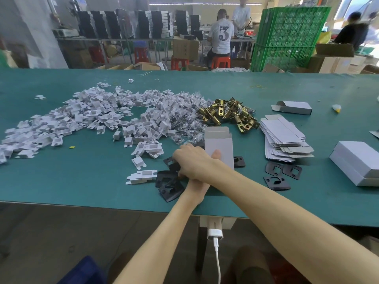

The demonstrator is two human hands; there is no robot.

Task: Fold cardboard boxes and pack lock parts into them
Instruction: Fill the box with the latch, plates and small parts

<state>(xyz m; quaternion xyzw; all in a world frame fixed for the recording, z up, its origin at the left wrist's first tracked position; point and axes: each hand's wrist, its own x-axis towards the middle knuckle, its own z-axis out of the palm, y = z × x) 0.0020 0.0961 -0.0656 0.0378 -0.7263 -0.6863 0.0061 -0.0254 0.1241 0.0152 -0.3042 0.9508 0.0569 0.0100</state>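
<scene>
At the near edge of the green table [61,181], our left hand [216,155], hidden under the crossed right forearm, holds the open grey cardboard box [218,143] under its thumb, while our right hand [190,160] curls onto flat black metal plates [170,187] left of the box; whether it pinches one we cannot tell. With arms crossed, we judge a plate could snag the box mouth and drop. Beyond the box, shiny brass latches [227,113] and white card inserts [92,117] crowd the reach.

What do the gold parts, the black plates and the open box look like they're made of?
The gold parts: metal, shiny brass-coloured, bright glints. The black plates: probably metal, matte black coating, thin flat stamped shapes; could be plastic. The box: thin grey-white cardboard, dull, with folded flaps.
</scene>
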